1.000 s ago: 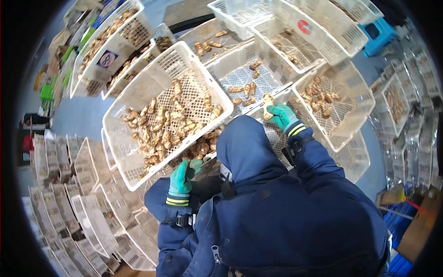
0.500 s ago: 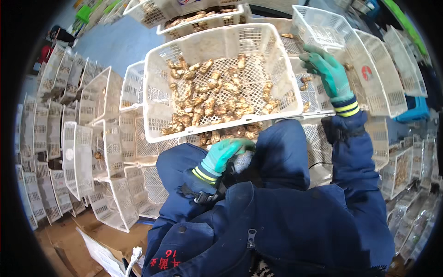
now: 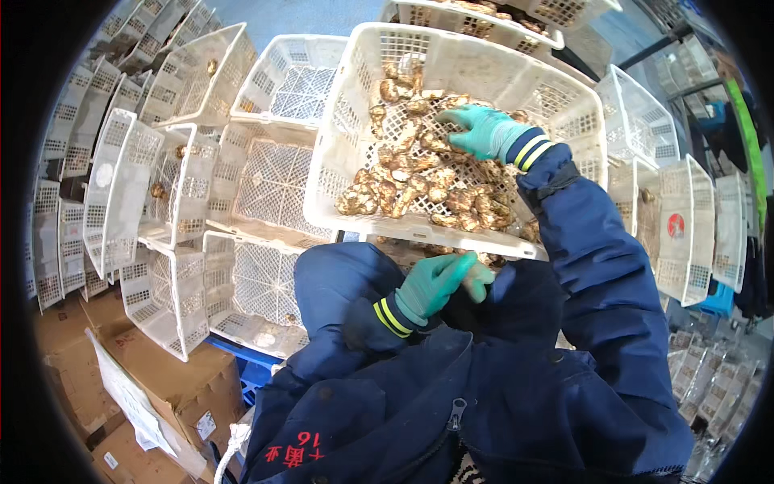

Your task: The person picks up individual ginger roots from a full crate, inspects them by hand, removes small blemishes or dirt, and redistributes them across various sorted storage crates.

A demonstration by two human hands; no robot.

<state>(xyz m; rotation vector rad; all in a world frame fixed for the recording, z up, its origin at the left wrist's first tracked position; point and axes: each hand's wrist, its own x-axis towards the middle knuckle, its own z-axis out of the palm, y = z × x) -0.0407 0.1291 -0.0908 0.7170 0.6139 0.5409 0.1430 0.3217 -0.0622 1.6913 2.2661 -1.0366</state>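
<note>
A large white plastic crate (image 3: 329, 173) in front of my knees holds many brown-and-white mushrooms (image 3: 403, 165), mostly heaped toward its near and left sides. Inside it, my right hand (image 3: 484, 133) in a green glove hangs low over the mushrooms, its visible fingertips apart and nothing seen between them. My left hand (image 3: 435, 286), gloved alike, is over my lap just below the crate's near rim. Its fingers are curled together, and whatever they may hold is hidden.
Empty-looking white crates (image 3: 274, 181) stand to the left, with taller crates stacked beyond. More crates (image 3: 641, 117) line the right, and another mushroom-filled crate (image 3: 476, 32) sits behind the large one. Cardboard boxes (image 3: 161, 355) lie at lower left.
My right hand has come from above the crates on the right into the large crate, over the mushrooms. The view has turned, so the large crate appears farther right. My left hand stays over my lap.
</note>
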